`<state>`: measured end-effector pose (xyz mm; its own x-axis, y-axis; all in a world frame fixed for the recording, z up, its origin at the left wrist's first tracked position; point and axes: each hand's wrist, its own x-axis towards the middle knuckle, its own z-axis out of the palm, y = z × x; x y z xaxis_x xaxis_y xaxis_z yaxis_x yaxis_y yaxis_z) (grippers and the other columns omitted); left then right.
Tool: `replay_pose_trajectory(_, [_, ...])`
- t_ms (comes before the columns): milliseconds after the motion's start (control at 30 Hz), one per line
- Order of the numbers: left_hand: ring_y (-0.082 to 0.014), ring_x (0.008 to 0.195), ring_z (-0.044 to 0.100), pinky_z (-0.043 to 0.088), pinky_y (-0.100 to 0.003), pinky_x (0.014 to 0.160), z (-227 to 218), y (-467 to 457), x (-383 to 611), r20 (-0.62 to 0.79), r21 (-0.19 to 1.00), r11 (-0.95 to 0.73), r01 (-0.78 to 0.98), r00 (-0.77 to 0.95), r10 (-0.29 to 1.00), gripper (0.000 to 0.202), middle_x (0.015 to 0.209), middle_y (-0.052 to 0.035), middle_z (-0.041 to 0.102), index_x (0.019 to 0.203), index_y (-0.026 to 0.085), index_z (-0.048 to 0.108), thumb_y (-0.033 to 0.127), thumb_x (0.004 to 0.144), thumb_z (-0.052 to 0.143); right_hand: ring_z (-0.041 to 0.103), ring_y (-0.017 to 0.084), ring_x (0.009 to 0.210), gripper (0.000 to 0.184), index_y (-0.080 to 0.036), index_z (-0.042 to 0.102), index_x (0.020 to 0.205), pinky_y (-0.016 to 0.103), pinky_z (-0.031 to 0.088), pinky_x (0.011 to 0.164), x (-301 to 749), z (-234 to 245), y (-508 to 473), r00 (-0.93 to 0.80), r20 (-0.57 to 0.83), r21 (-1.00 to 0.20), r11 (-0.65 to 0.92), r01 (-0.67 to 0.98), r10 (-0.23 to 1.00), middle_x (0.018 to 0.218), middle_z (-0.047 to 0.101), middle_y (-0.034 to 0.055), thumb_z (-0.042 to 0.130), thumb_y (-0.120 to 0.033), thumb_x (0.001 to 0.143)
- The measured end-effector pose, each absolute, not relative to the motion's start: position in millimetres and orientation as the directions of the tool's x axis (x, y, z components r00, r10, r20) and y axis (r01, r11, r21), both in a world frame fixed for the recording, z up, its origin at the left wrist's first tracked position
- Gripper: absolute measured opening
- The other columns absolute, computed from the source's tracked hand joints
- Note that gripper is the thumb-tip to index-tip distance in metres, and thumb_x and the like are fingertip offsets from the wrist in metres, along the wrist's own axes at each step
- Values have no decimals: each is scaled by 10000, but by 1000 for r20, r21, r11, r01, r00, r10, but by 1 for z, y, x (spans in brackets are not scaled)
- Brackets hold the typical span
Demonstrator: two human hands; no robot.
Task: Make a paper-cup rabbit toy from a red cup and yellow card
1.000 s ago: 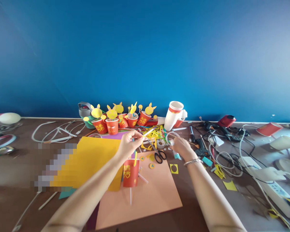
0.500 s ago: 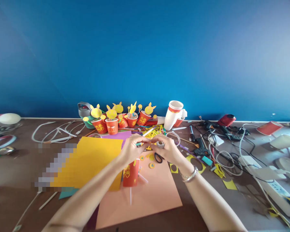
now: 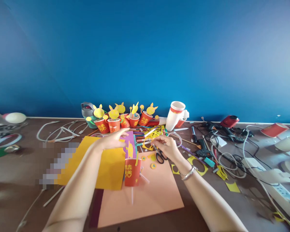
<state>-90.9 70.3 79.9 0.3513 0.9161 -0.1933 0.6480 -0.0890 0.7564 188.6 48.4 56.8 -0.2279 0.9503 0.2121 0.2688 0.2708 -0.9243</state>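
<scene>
My left hand (image 3: 113,139) is over the yellow and purple sheets, fingers stretched out and apart, holding nothing. My right hand (image 3: 166,146) has thumb and fingertips pinched together; what is between them is too small to make out. Black-handled scissors (image 3: 161,158) show just below its fingers, and I cannot tell whether they touch. Between my arms a red paper cup (image 3: 132,173) with gold lettering sits on a peach sheet (image 3: 145,201). A yellow cutout (image 3: 130,150) sticks out of its top and a white stick (image 3: 132,196) below it. Small yellow discs (image 3: 153,166) lie beside the cup.
Several red cups with yellow rabbit-eared figures (image 3: 113,113) line the back by the blue wall. A stack of white cups (image 3: 174,116) stands right of them. Glue guns (image 3: 203,149), cables, yellow scraps and a power strip (image 3: 277,190) crowd the right side. A yellow sheet (image 3: 108,169) lies left.
My hands were together at the fingertips and have parted. The left moved left and opened; the right stays near the scissors, pinched. More of the scissors and the cup's yellow cutout now show.
</scene>
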Motion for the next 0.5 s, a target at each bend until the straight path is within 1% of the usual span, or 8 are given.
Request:
replay_pose_trajectory(33, [-270,1211,515,435,-361,937,76,73,-93,-239,759,-80,646,391,889,887,1308,-151,548,1435,205,298,342,660,706,628,168,662,146,-187,723,748,250,478,587,188,56,48,-225,203,-929,260,262,953,715,698,34,628,-290,788])
replay_pose_trajectory(100, [-267,1143,552,449,-330,876,67,76,-91,-313,734,-29,678,376,872,973,1219,-135,594,1449,190,270,257,596,733,627,170,644,164,-187,729,743,248,469,562,187,57,47,-219,182,-938,236,254,958,690,692,35,616,-294,796])
replay_pose_trajectory(167, [-247,956,618,466,-313,751,57,79,-87,-376,710,43,703,327,867,1056,1034,-92,648,1466,176,218,213,553,745,622,170,628,165,-186,731,738,245,458,541,186,58,46,-214,164,-944,216,248,963,669,685,34,616,-291,793])
replay_pose_trajectory(233, [-202,810,625,452,-291,689,49,82,-82,-380,786,70,614,390,839,1062,858,-22,652,1466,182,205,191,552,746,620,170,624,159,-185,728,734,244,452,531,185,59,46,-214,146,-952,196,235,966,669,685,35,619,-288,787])
replay_pose_trajectory(300, [-168,730,610,442,-284,677,44,85,-79,-369,860,108,499,462,806,1022,758,24,629,1452,186,223,195,574,747,620,170,623,156,-182,723,729,243,449,527,185,60,46,-215,131,-960,178,218,968,670,687,37,621,-289,780])
replay_pose_trajectory(367, [-149,675,590,431,-275,657,43,88,-76,-355,897,144,419,486,799,949,692,50,603,1416,180,285,222,593,757,619,169,626,161,-180,723,730,243,449,531,185,59,46,-216,129,-963,174,206,968,676,690,38,622,-297,775])
replay_pose_trajectory(433, [-138,638,569,411,-258,618,47,88,-71,-334,915,160,371,474,815,859,654,60,577,1358,171,367,258,603,768,616,167,626,170,-178,725,733,244,448,540,185,57,46,-216,134,-964,177,197,967,683,693,38,628,-313,769])
replay_pose_trajectory(500, [-126,630,554,390,-240,591,54,85,-64,-307,931,160,329,464,831,777,661,57,569,1300,164,431,277,611,772,611,164,628,197,-174,726,742,249,449,554,185,53,48,-210,127,-968,167,187,969,699,697,40,631,-344,770])
